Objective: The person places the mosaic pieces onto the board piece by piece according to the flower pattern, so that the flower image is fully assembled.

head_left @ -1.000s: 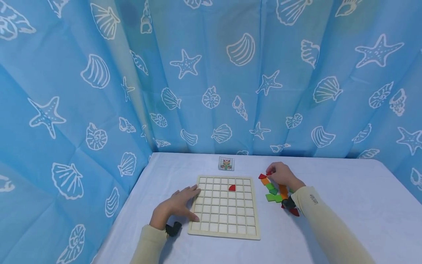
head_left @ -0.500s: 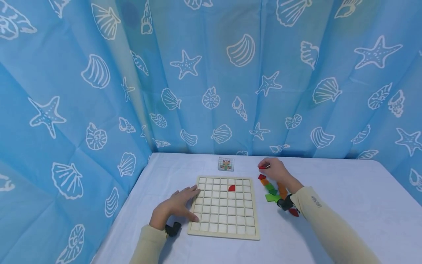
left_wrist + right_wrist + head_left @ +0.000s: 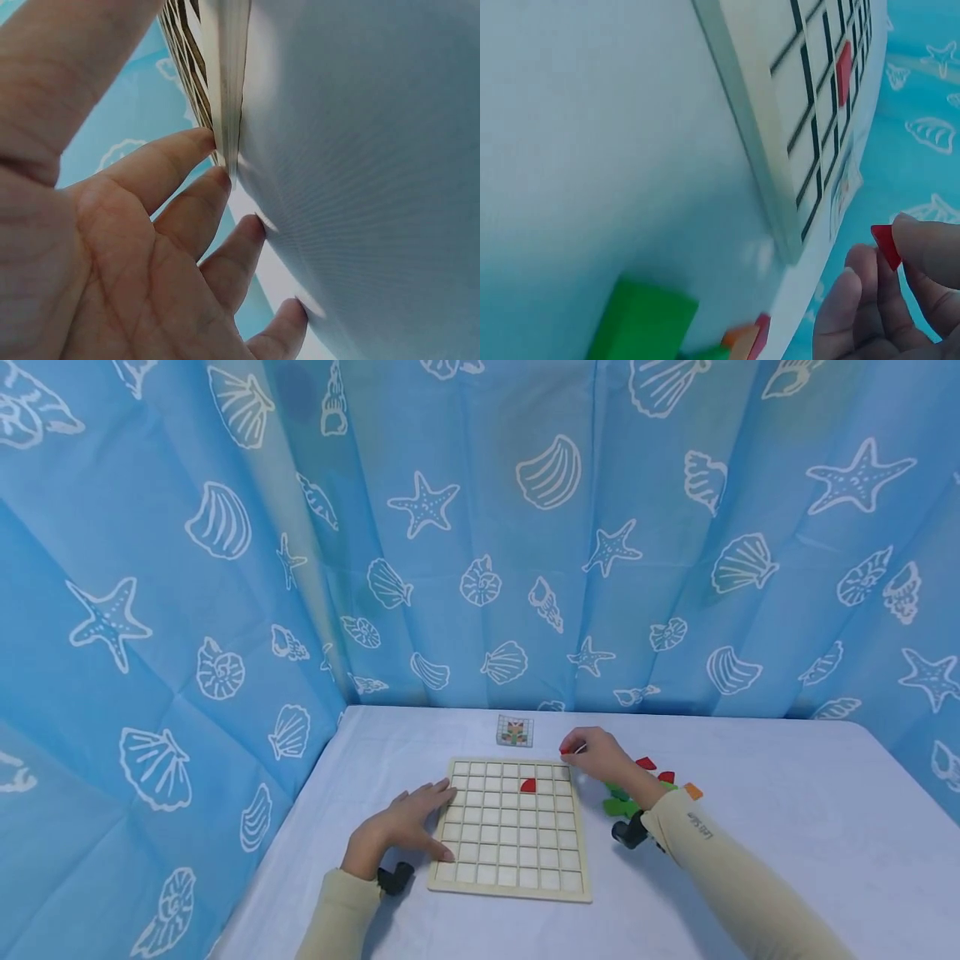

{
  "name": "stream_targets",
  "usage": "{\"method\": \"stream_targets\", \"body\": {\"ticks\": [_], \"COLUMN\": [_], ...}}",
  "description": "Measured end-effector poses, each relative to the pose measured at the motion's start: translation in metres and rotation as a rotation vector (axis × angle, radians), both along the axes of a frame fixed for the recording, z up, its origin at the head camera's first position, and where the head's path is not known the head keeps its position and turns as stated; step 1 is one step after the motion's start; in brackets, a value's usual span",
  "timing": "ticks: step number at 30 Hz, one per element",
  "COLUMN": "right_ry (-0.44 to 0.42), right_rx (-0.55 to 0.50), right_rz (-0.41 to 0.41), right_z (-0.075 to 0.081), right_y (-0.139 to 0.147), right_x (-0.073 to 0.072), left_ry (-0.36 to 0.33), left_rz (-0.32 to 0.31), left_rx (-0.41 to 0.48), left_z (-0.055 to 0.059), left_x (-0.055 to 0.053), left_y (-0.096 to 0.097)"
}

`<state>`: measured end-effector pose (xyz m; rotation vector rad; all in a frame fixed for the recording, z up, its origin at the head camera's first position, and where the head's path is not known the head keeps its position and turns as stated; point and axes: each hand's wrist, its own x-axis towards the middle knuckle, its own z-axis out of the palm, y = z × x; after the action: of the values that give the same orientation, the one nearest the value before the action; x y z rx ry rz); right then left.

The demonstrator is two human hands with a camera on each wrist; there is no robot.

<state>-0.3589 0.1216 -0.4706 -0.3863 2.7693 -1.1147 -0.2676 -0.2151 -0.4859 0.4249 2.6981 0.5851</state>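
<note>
A pale wooden grid board [image 3: 510, 893] lies flat on the white table, with one red quarter-round piece [image 3: 528, 786] in a cell of its upper part. My left hand [image 3: 401, 822] rests along the board's left edge with fingers spread; in the left wrist view its fingertips touch the board's side and the cloth. Above the board's far right corner, my right hand [image 3: 597, 753] pinches a small red piece [image 3: 886, 246] between thumb and fingers. In the right wrist view a pointed corner of that piece shows; the rest is covered by the fingers.
Several red, orange and green pieces [image 3: 617, 808] lie to the right of the board, partly hidden by my right forearm. A small pattern card [image 3: 515, 732] lies behind the board. Blue shell-print curtains [image 3: 480, 635] stand at the back and left.
My right hand has lifted a red piece from the pile and carried it left to the board's far right corner. My left hand has stayed in place.
</note>
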Motion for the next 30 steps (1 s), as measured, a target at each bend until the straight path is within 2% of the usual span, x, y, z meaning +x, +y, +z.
{"method": "stream_targets", "body": {"ticks": [5, 11, 20, 30], "right_ry": [0.028, -0.009, 0.013, -0.04], "right_rx": [0.0, 0.006, 0.019, 0.032], "right_rz": [0.06, 0.108, 0.159, 0.157], "right_z": [0.001, -0.004, -0.005, -0.007], "right_y": [-0.012, -0.027, -0.052, -0.069], "right_x": [0.006, 0.013, 0.015, 0.015], "left_ry": [-0.003, -0.042, 0.004, -0.019], "left_rz": [0.008, 0.017, 0.006, 0.03], "left_rx": [0.004, 0.0, -0.011, -0.003], "left_z": [0.0, 0.0, 0.002, 0.001], "left_x": [0.0, 0.001, -0.001, 0.0], "left_y": [0.001, 0.003, 0.0, 0.003]}}
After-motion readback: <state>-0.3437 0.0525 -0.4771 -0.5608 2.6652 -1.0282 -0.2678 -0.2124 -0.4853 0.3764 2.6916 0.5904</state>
